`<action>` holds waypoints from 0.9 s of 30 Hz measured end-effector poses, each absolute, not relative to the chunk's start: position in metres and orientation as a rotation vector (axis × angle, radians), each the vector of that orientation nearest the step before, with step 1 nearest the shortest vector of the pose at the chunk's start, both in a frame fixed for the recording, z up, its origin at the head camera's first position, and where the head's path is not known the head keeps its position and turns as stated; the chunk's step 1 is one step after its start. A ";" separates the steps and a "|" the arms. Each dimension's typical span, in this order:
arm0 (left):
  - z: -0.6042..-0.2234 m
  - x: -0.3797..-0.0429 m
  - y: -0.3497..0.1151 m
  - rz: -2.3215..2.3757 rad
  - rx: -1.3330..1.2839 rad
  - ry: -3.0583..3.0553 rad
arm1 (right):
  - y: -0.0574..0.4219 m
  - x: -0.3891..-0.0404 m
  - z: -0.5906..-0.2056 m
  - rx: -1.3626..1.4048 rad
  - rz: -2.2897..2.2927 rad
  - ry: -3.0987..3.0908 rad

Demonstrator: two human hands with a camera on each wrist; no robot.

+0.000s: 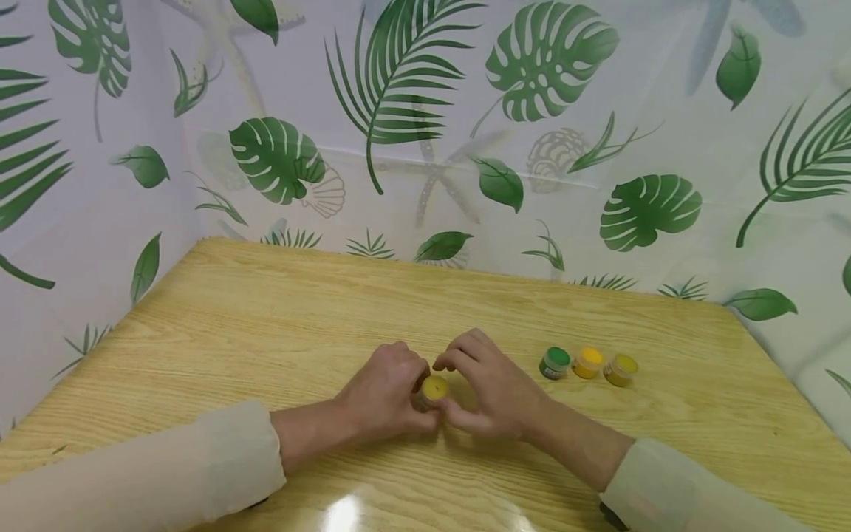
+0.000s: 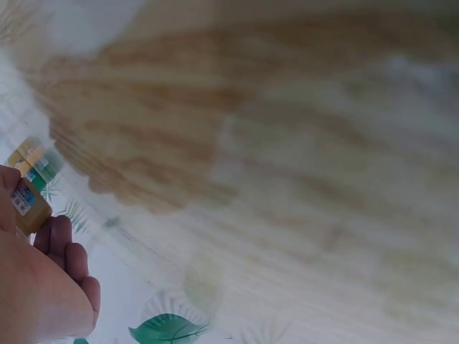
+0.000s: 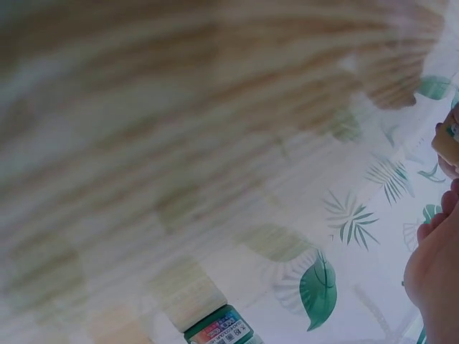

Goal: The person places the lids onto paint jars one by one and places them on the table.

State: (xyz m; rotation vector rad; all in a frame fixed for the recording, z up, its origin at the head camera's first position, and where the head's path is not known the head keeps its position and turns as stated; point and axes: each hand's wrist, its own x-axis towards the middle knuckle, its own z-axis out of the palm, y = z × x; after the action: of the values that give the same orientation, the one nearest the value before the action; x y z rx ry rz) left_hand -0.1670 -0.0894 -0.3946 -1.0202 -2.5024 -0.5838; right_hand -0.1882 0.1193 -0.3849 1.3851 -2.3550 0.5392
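A small ochre-yellow paint jar (image 1: pixel 435 388) stands between the two hands, in front of the person; its label shows in the left wrist view, where the jar (image 2: pixel 32 207) appears between thumb and fingers. The left hand (image 1: pixel 392 391) grips it from the left side. On the other side the right hand (image 1: pixel 495 391) is curved around the jar, its thumb close to the jar's side and its index finger apart from the top. Whether that thumb touches is unclear. In the right wrist view the jar (image 3: pixel 447 143) sits at the right edge, above the right hand (image 3: pixel 437 269).
To the right of the hands stand a green paint jar (image 1: pixel 555 363), an orange-yellow jar (image 1: pixel 588 363) and an olive-yellow jar (image 1: pixel 621 370) in a row. The wood-grain table (image 1: pixel 266 332) meets leaf-printed cloth (image 1: pixel 425 214) at the back and sides.
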 end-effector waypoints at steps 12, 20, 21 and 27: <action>-0.393 -0.165 -0.089 -0.593 -1.006 -2.469 | 0.117 -0.187 -0.386 1.422 0.476 -2.327; -0.394 -0.164 -0.089 -0.557 -1.001 -2.485 | 0.117 -0.186 -0.387 1.385 0.439 -2.329; -0.394 -0.164 -0.089 -0.554 -1.002 -2.487 | 0.117 -0.185 -0.387 1.379 0.438 -2.335; -0.394 -0.162 -0.088 -0.556 -1.036 -2.482 | 0.117 -0.185 -0.389 1.360 0.470 -2.337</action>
State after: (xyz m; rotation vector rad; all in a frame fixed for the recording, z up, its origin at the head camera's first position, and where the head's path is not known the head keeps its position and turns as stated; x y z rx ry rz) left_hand -0.1624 -0.0878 -0.3942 -1.0359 -2.4817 -0.5563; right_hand -0.1853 0.1172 -0.3891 1.3598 -2.3369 0.4698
